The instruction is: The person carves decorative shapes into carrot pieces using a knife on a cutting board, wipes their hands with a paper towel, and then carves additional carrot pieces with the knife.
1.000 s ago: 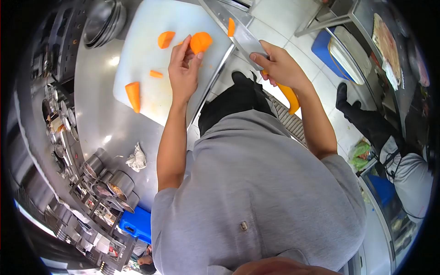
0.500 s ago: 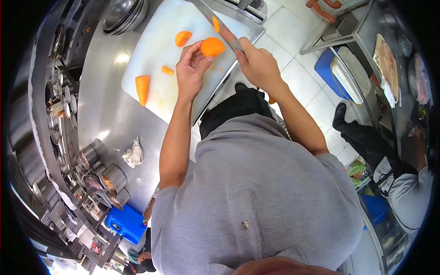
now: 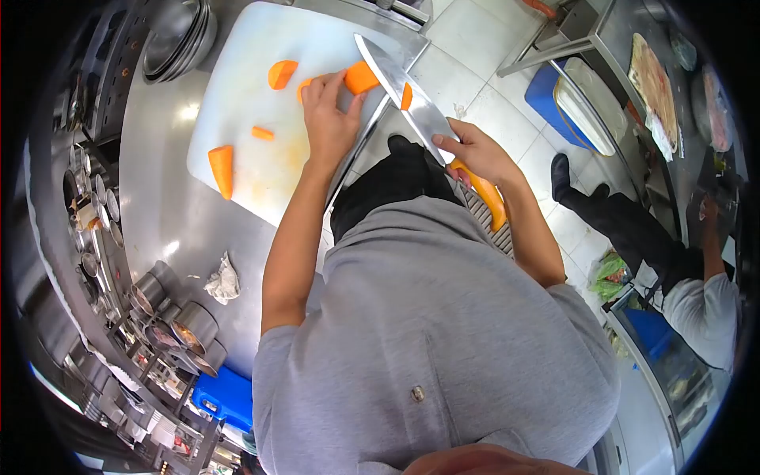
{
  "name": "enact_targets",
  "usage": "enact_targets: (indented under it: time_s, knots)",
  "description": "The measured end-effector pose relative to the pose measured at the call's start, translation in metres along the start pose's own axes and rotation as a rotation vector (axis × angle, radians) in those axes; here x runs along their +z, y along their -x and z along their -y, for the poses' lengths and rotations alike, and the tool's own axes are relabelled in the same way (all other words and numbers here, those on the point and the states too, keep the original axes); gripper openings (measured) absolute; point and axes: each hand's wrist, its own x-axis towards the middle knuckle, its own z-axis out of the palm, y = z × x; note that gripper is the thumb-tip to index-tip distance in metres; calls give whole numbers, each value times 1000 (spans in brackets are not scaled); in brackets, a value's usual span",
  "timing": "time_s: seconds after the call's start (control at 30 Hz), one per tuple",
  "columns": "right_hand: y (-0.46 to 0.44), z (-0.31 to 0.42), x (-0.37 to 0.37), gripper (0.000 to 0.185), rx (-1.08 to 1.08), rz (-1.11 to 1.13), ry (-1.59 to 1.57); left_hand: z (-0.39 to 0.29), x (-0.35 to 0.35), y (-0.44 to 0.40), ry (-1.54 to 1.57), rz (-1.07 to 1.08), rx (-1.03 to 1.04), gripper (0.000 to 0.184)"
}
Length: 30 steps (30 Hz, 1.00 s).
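My left hand (image 3: 331, 123) has its fingers closed on a thick carrot piece (image 3: 362, 77) at the right side of a white cutting board (image 3: 237, 103). A kitchen knife (image 3: 427, 119) is in my right hand (image 3: 481, 157), held where the blade meets the yellow handle. Its blade slants up and left, the tip close to the carrot piece. An orange carrot slice (image 3: 407, 96) clings to the blade. On the board lie a half-round carrot chunk (image 3: 283, 74), a small carrot stick (image 3: 263, 134) and a tapered carrot end (image 3: 222, 172). Another orange piece is partly hidden behind my left fingers.
Stacked metal bowls (image 3: 180, 43) stand left of the board on the steel counter (image 3: 154, 190). A crumpled white cloth (image 3: 223, 280) and several metal pots (image 3: 194, 324) are nearer. At right, another person's legs (image 3: 633, 229) show beside a blue cooler box (image 3: 554, 103).
My right hand has moved down and right with the knife, and its yellow handle now shows. The carrot piece in my left hand is turned and lower against the board. The whole view has shifted.
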Motion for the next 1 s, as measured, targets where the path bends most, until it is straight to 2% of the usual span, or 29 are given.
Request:
enact_targets:
  time_s: [0.13,0.2,0.27,0.33,0.47,0.5,0.73,0.8,0.87,0.9,0.97,1.0]
  knots:
    - [12,17,9,24,17,-17,-24,1,-2,-4,74,38,-20,48]
    - [16,24,9,26,81,-16,83,0,-7,-9,93,56,-21,50]
    - [20,34,15,27,101,-46,147,-4,-17,-16,71,198,69,55]
    - [20,39,16,27,118,-75,214,1,-18,-19,74,217,117,56]
    - [5,43,14,27,11,-70,284,7,-15,-19,28,275,181,57]
    - [1,42,17,29,-36,-92,312,7,-15,-19,27,275,176,57]
    - [16,73,14,24,-1,-160,442,4,-13,-16,58,238,145,54]
    - [20,75,4,20,-38,-232,345,6,-15,-14,85,199,153,52]
    - [24,83,-3,19,-23,-248,357,9,-15,-10,397,159,-175,49]
    - [22,81,-5,19,-28,-234,341,9,-18,-10,392,157,-168,49]
    - [10,74,-4,19,-45,-213,324,11,-26,-9,800,107,-420,46]
    - [-1,67,2,19,-215,-319,449,8,-30,-9,793,105,-415,46]
